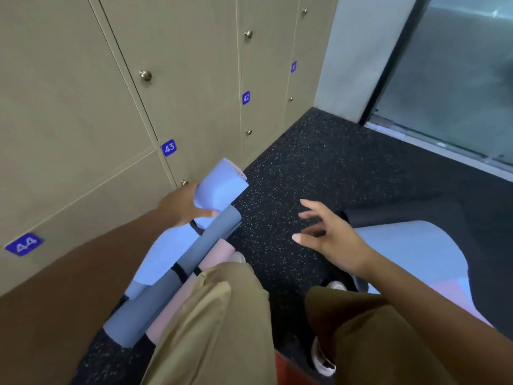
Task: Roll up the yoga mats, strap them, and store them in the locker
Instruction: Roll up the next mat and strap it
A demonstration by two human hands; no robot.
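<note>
My left hand (183, 205) grips the upper end of a rolled light-blue yoga mat (219, 187) that leans up toward the lockers. Below it lie a rolled grey-blue mat (166, 290) with a black strap (177, 270) round it and a rolled pink mat (219, 251), side by side on the floor by my left leg. My right hand (330, 237) hovers open, fingers spread, above the floor and touches nothing. An unrolled light-blue mat (416, 251) lies flat on the floor at the right, partly under my right arm. The locker doors (69, 107) are closed.
Beige lockers numbered 41 to 44 fill the left, each door with a round knob (145, 75). A dark speckled rubber floor (305, 162) runs to a glass door with a metal threshold (433, 140) at the right. A dark mat (402, 212) lies behind the flat blue one.
</note>
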